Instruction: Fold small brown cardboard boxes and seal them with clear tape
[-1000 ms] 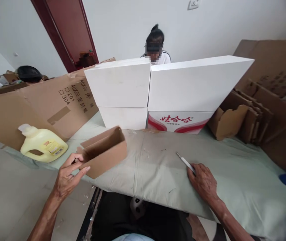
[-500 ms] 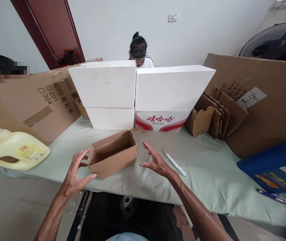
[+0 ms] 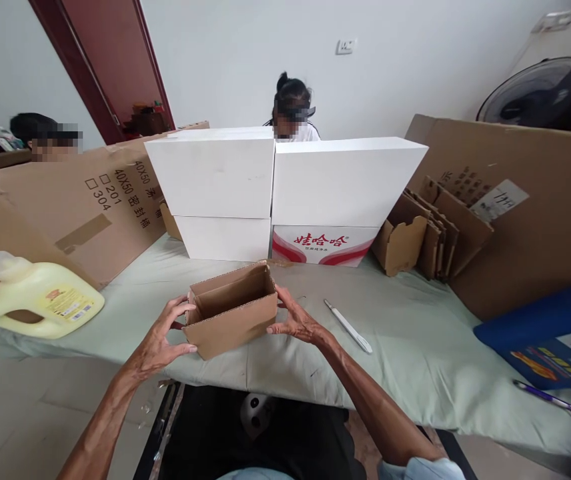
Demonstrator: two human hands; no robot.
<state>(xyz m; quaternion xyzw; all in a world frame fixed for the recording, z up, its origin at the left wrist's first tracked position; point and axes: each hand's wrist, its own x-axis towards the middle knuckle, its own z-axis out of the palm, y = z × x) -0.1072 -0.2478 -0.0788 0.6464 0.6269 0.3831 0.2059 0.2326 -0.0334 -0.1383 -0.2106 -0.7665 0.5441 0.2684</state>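
An open-topped small cardboard box [image 3: 235,325] sits upright and slightly slanted on the cloth-covered table, its inside bare as far as I can see. My left hand [image 3: 162,339] grips its left end, thumb at the near corner and fingers round the far side. At the opposite end, my right hand [image 3: 297,320] is closed about the right edge, thumb on the front face and fingers partly behind it. A white pen-shaped cutter [image 3: 348,326] lies right of my right hand.
White boxes [image 3: 215,175] and a red-printed box [image 3: 323,245] stand behind. On the left is a yellow jug [image 3: 40,293]; on the right are folded cardboard pieces [image 3: 405,243], a blue jug [image 3: 540,333] and a purple-handled tool [image 3: 555,403]. Two people sit beyond the cartons.
My right hand has moved left from beside the box onto its right end. My left hand has closed in on the left end. The view has shifted slightly.
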